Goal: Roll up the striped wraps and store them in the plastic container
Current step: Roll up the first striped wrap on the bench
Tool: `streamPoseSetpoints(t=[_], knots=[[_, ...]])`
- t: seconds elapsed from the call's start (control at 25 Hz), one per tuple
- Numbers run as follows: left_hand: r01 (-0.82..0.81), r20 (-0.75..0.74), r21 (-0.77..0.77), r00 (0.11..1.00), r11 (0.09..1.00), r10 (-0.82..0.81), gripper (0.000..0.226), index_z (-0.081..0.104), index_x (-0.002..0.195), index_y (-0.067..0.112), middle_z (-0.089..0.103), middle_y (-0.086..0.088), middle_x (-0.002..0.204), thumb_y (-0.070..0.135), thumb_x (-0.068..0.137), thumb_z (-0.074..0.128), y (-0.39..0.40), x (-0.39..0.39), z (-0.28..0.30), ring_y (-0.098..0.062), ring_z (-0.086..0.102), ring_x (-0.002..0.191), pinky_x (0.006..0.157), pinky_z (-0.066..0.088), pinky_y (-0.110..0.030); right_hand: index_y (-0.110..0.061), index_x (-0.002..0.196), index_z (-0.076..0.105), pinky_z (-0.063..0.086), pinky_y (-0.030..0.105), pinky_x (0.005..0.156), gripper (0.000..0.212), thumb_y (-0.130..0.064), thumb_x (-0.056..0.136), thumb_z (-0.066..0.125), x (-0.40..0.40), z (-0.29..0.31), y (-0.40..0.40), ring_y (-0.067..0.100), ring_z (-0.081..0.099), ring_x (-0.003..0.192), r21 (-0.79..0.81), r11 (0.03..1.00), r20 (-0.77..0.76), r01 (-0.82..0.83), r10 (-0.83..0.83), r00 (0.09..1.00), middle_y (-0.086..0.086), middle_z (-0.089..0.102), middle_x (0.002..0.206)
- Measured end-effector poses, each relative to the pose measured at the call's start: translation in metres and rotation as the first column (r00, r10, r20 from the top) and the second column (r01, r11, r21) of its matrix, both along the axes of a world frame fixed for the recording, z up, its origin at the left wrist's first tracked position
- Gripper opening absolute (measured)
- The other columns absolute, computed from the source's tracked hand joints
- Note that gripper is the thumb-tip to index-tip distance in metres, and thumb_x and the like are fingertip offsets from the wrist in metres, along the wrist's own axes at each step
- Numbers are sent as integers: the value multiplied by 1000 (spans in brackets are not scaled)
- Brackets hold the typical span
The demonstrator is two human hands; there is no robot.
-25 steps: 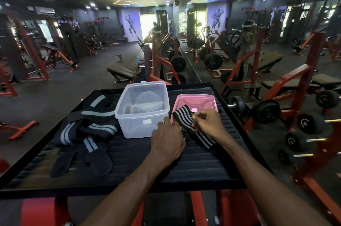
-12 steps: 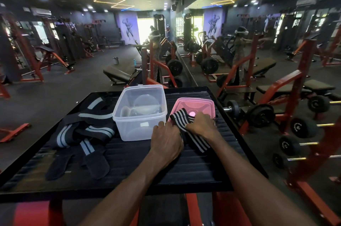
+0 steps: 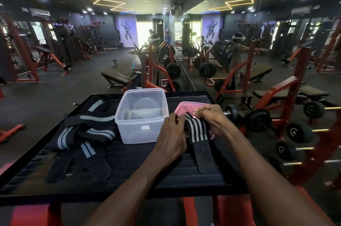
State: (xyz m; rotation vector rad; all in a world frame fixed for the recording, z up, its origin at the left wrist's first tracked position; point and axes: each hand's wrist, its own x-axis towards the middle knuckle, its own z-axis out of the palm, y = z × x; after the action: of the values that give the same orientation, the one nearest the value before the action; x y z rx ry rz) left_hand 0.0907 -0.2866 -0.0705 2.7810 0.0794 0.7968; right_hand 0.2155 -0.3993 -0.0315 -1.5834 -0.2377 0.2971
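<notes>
A black wrap with white stripes (image 3: 197, 131) is held just above the black ribbed platform (image 3: 129, 166), its plain black tail trailing toward me. My left hand (image 3: 172, 139) grips its left edge and my right hand (image 3: 210, 117) pinches its far end, fingers curled. A clear plastic container (image 3: 142, 115) stands open just left of my hands, nothing but its clear base showing inside. Its pink lid (image 3: 186, 107) lies behind the wrap, mostly covered by my right hand. A heap of other black wraps with grey stripes (image 3: 81, 133) lies on the platform's left side.
The platform sits on a red frame. Dumbbells (image 3: 258, 120) on a red rack stand close on the right. Benches and weight machines fill the gym floor beyond, and a mirror wall runs along the right. People stand far back.
Both hands lifted the striped wrap off the platform and drew it between them; my right hand moved up over the pink lid. The wrap's tail now hangs toward me.
</notes>
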Motion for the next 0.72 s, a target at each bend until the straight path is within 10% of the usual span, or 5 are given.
streamPoseSetpoints(t=[0.2, 0.36, 0.52, 0.72], knots=[[75, 44, -450, 997, 890, -62, 65, 47, 140, 19, 57, -12, 122, 4, 79, 61, 1, 24, 9, -26, 56, 110, 94, 49, -33, 3, 85, 70, 56, 23, 55, 8, 8, 85, 64, -17, 31, -17, 14, 64, 61, 213, 974, -36, -75, 85, 996, 7, 69, 68], [161, 277, -470, 960, 868, -27, 33, 76, 106, 19, 73, 9, 99, 1, 78, 71, 1, 31, 13, -8, 68, 93, 80, 51, -17, 2, 95, 71, 49, 25, 52, 12, -4, 90, 62, -13, 30, -34, 14, 60, 58, 90, 992, -56, -84, 90, 994, 7, 66, 71], [361, 397, -551, 907, 752, -144, 53, 71, 115, 31, 67, 32, 101, -4, 75, 77, -25, 24, 14, 9, 66, 99, 86, 53, -15, -10, 92, 67, 46, 28, 61, 17, -25, 94, 59, -7, 7, -49, 18, 56, 67, -15, 997, -216, -79, 74, 974, 5, 61, 82], [461, 354, -618, 887, 637, -298, 47, 74, 110, 12, 76, 0, 107, -4, 72, 51, -37, 21, 7, -11, 70, 104, 92, 55, -26, -2, 84, 61, 54, 21, 50, 29, -12, 103, 41, -12, 9, -52, 20, 61, 67, 177, 983, -348, -47, 107, 932, 13, 62, 80]])
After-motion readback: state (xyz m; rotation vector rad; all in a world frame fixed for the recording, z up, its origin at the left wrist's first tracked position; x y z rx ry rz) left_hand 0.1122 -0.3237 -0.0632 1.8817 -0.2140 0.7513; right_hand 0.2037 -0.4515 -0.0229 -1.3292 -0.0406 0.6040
